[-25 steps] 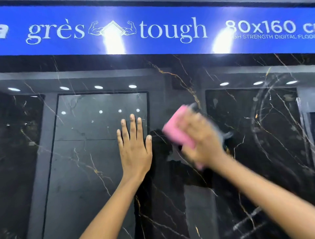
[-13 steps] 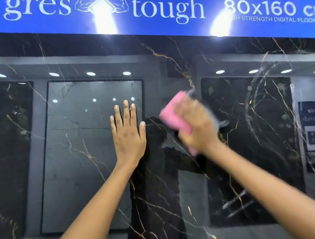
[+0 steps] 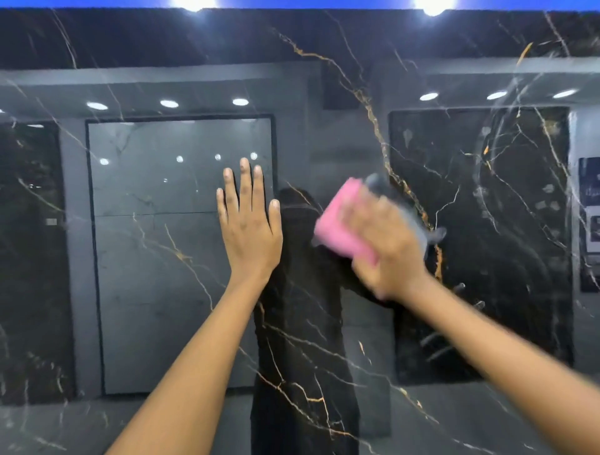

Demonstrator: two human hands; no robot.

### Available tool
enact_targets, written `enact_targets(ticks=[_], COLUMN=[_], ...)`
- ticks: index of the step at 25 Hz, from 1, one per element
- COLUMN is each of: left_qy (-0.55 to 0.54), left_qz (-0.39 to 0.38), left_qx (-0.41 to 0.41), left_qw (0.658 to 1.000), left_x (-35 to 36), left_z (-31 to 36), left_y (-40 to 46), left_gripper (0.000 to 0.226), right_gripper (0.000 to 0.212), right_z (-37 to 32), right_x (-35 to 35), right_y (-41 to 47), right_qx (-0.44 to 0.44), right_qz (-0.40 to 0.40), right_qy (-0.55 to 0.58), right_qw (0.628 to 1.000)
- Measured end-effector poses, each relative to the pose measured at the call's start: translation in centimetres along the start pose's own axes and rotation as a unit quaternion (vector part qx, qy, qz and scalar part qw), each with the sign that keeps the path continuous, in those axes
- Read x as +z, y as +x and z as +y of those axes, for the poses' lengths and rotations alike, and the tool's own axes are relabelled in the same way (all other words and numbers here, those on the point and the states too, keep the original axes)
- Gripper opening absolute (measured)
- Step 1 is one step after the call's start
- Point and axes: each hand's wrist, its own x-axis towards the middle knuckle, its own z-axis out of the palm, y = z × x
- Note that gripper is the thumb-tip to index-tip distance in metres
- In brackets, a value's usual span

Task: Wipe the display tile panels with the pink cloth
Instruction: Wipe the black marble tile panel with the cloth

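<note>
A glossy black tile panel [image 3: 324, 341] with gold and white veins fills the head view and mirrors the showroom behind me. My left hand [image 3: 248, 227] lies flat on it with straight fingers, left of centre. My right hand [image 3: 386, 243] presses a folded pink cloth [image 3: 341, 221] against the panel just right of centre, blurred by motion. The cloth sticks out past my fingers to the upper left; its lower part is hidden under my hand. A grey reflection of the hand shows beside it.
A blue sign strip [image 3: 292, 4] runs along the top edge with two bright light glares. Reflected grey and black tile displays [image 3: 181, 253] and ceiling lights show in the glossy surface. A poster reflection [image 3: 589, 208] sits at the right edge.
The view has tilted down, so the blue sign has nearly left the frame. My right hand keeps rubbing the cloth over the same spot; my left hand stays pressed flat on the panel.
</note>
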Motion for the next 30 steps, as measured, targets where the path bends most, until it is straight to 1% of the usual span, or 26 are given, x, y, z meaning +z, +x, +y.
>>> enact_targets(ticks=[1, 2, 3, 4, 5, 6, 8, 10, 11, 12, 13, 14, 15, 17, 18, 19, 20, 21, 23, 24, 25, 26, 27, 28, 29, 30], left_qy=[-0.003, -0.006, -0.009, -0.009, -0.006, -0.002, 0.008, 0.014, 0.014, 0.012, 0.011, 0.012, 0.013, 0.018, 0.021, 0.024, 0.024, 0.022, 0.02, 0.02, 0.017, 0.011, 0.003, -0.01, -0.031, -0.061], left_qz=[-0.005, -0.012, -0.022, -0.033, -0.046, -0.057, -0.074, -0.091, -0.094, -0.096, -0.097, -0.099, -0.101, -0.108, -0.111, -0.111, -0.11, -0.111, -0.112, -0.111, -0.111, -0.114, -0.116, -0.115, -0.113, -0.113], left_qx=[0.001, 0.003, 0.003, 0.003, 0.005, 0.005, -0.006, -0.024, -0.024, -0.018, -0.008, 0.003, 0.011, 0.021, 0.025, 0.027, 0.028, 0.026, 0.022, 0.021, 0.022, 0.022, 0.022, 0.014, -0.013, -0.054], left_qw=[1.0, 1.0, 1.0, 0.999, 0.999, 0.998, 0.997, 0.995, 0.995, 0.995, 0.995, 0.995, 0.995, 0.994, 0.993, 0.993, 0.993, 0.993, 0.993, 0.993, 0.993, 0.993, 0.993, 0.993, 0.993, 0.99], left_x=[0.1, 0.1, 0.1, 0.1, 0.1, 0.0, -0.1, -0.1, 0.0, 0.0, 0.0, 0.1, 0.1, -0.1, -0.1, -0.2, -0.2, -0.1, 0.0, 0.0, 0.0, -0.1, -0.2, -0.4, -0.6, -1.0], left_z=[0.0, -0.1, -0.3, -0.5, -0.8, -1.0, -1.0, -0.7, -0.8, -1.0, -1.3, -1.6, -1.8, -2.0, -2.0, -1.9, -1.9, -2.0, -1.9, -1.9, -1.9, -1.9, -1.9, -1.7, -1.4, -0.6], left_y=[-1.4, -3.3, -5.6, -8.2, -10.9, -13.7, -18.0, -20.6, -21.4, -21.7, -21.9, -21.9, -21.9, -22.2, -22.5, -22.7, -22.7, -22.7, -22.9, -22.9, -22.9, -22.9, -22.8, -22.6, -22.5, -22.6], left_gripper=[0.056, 0.055, 0.055, 0.055, 0.055, 0.055, 0.056, 0.057, 0.058, 0.059, 0.059, 0.06, 0.06, 0.062, 0.063, 0.064, 0.065, 0.065, 0.065, 0.065, 0.064, 0.064, 0.064, 0.062, 0.06, 0.058], right_gripper=[0.069, 0.069, 0.068, 0.066, 0.063, 0.062, 0.063, 0.064, 0.064, 0.065, 0.066, 0.068, 0.071, 0.079, 0.077, 0.072, 0.066, 0.061, 0.059, 0.062, 0.064, 0.065, 0.067, 0.072, 0.08, 0.089], right_z=[-3.3, -6.4, -8.4, -8.9, -7.7, -6.2, -2.0, 0.4, -0.1, -1.6, -4.0, -6.9, -9.5, -13.0, -13.0, -11.8, -10.0, -7.5, -1.3, 1.1, 1.8, 1.0, -1.1, -4.2, -7.5, -10.5], right_x=[0.9, 0.9, 0.4, -0.3, -0.6, -1.1, -1.8, -1.7, -0.9, 0.0, 1.0, 1.6, 1.8, -0.3, -1.7, -2.6, -3.1, -3.2, -3.5, -3.3, -2.8, -2.2, -1.5, -1.3, -1.3, -2.2], right_y=[-4.5, -8.8, -12.1, -13.8, -13.6, -11.5, -4.6, 0.8, 0.9, -1.0, -4.7, -9.5, -15.1, -24.2, -26.3, -26.3, -24.5, -21.5, -14.3, -12.0, -11.6, -13.0, -16.6, -21.3, -26.7, -31.7], right_qx=[-0.075, -0.169, -0.252, -0.318, -0.347, -0.322, -0.175, -0.015, 0.028, 0.02, -0.025, -0.093, -0.172, -0.32, -0.363, -0.383, -0.37, -0.316, -0.134, -0.035, 0.048, 0.092, 0.094, 0.053, -0.009, -0.09], right_qz=[-0.057, -0.127, -0.201, -0.248, -0.255, -0.229, -0.112, -0.025, -0.003, 0.001, -0.02, -0.073, -0.154, -0.314, -0.357, -0.367, -0.338, -0.272, -0.138, -0.074, -0.021, -0.007, -0.029, -0.089, -0.155, -0.243], right_qy=[0.015, 0.029, 0.039, 0.054, 0.071, 0.064, 0.015, 0.003, 0.008, 0.004, 0.01, 0.019, 0.017, 0.016, 0.036, 0.059, 0.069, 0.055, 0.005, -0.007, -0.023, -0.041, -0.058, -0.062, -0.073, -0.073], right_qw=[0.995, 0.977, 0.946, 0.914, 0.9, 0.916, 0.978, 1.0, 1.0, 1.0, 0.999, 0.993, 0.973, 0.894, 0.86, 0.846, 0.863, 0.907, 0.981, 0.997, 0.998, 0.995, 0.993, 0.993, 0.985, 0.963])
